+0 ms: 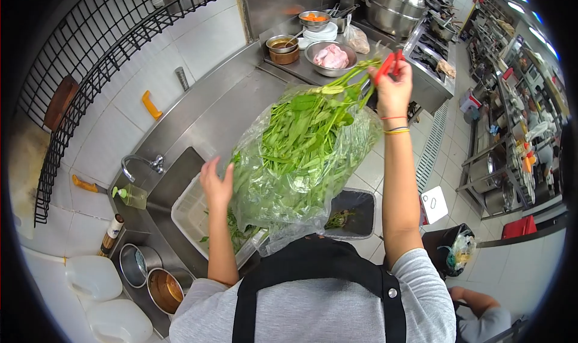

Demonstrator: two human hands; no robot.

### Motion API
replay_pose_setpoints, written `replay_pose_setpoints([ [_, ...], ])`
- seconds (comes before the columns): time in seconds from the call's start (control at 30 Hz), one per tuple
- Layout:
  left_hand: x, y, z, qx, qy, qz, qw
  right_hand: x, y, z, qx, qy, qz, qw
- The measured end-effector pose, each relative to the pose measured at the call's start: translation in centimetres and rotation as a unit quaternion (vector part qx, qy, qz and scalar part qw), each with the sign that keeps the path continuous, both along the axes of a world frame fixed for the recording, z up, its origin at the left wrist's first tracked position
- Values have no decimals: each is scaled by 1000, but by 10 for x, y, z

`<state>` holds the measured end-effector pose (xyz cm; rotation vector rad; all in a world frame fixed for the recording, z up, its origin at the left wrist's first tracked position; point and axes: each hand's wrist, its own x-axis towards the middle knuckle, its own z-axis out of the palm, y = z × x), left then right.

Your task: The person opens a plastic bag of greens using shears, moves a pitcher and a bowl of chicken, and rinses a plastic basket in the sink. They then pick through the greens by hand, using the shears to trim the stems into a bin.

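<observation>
A steel desk (223, 105) with a sink (188, 156) lines the kitchen wall. Our right grip (394, 90) is clenched on a red tool (388, 67), apparently scissors, beside the stems (360, 75); our left grip (217, 183) is spread, holding nothing. Between them lie leafy greens (301, 126) in a plastic bag (286, 201). Poorly supported, the bag could slump and spill them. Their long axis runs diagonally, stems pointing forward and right.
</observation>
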<state>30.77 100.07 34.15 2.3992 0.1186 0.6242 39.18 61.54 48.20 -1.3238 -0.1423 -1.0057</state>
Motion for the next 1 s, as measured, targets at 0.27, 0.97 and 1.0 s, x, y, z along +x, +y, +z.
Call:
replay_pose_setpoints([
  [0.27,44,-183,120,0,-201,-362,910,-97,-65,-3,130,-8,27,991],
  [0.97,27,-313,19,93,117,-618,772,-302,17,-174,335,366,206,844],
  [1.0,27,-313,18,93,113,-626,766,-302,19,-171,337,366,204,843],
])
